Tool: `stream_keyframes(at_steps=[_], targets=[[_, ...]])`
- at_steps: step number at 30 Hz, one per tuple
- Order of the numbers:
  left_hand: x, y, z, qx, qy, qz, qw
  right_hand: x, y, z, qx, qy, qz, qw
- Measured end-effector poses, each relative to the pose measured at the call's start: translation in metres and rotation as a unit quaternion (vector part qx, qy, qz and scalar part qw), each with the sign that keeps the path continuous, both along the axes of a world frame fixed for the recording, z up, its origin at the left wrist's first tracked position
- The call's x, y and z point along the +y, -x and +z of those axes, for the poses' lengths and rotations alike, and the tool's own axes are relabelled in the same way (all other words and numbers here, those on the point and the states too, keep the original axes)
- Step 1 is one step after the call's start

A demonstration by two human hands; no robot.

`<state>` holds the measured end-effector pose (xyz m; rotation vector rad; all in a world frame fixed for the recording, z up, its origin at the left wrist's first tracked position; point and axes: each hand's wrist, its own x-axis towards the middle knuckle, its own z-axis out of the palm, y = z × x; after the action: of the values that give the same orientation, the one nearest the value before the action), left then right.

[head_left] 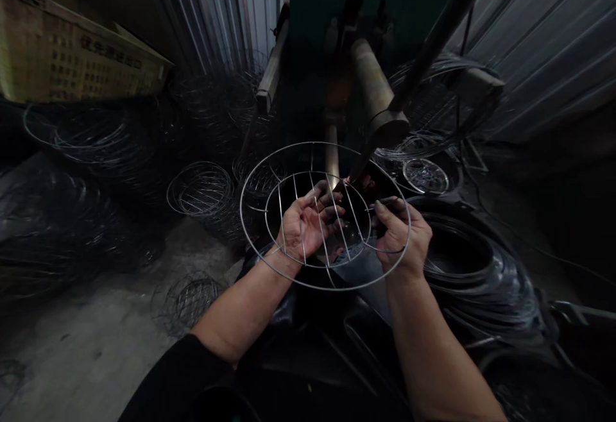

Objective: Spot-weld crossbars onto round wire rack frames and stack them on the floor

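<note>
A round wire grille (250,242), two concentric rings joined by straight ribs, is held in front of me under the tip of a welding machine (380,130). My left hand (305,226) is under it, palm up, fingers curled round the ribs. My right hand (402,236) pinches the inner ring and a rib on the right side. The far edge of the grille lies near the machine's electrode tip.
Stacks of finished wire grilles (202,194) are piled on the left and behind. Coils of dark wire (474,268) lie to the right. A yellow crate (72,56) stands at upper left. Corrugated metal walls (543,31) close the back. Concrete floor (86,338) shows lower left.
</note>
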<state>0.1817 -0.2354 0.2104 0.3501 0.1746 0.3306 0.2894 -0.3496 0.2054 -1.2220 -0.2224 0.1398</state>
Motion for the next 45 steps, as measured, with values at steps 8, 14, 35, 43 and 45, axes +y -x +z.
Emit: stream_keyframes(at_steps=[8,14,35,43,45], targets=[[0.001,-0.003,-0.005,-0.004,-0.054,0.078,0.996,0.03,-0.022,-0.009,-0.046,0.033,-0.011,0.998],[0.008,-0.008,-0.004,0.002,-0.068,0.109,0.992,0.04,-0.032,-0.011,-0.095,0.066,-0.028,0.993],[0.001,-0.01,-0.006,0.026,-0.028,0.136,0.99,0.043,-0.048,0.001,-0.064,0.038,0.078,0.994],[0.018,-0.018,-0.033,-0.002,-0.013,0.046,0.999,-0.022,-0.015,-0.01,0.003,0.006,0.17,0.985],[0.019,-0.017,-0.033,-0.011,-0.018,0.039,0.999,-0.021,-0.005,-0.01,-0.023,0.011,0.135,0.99]])
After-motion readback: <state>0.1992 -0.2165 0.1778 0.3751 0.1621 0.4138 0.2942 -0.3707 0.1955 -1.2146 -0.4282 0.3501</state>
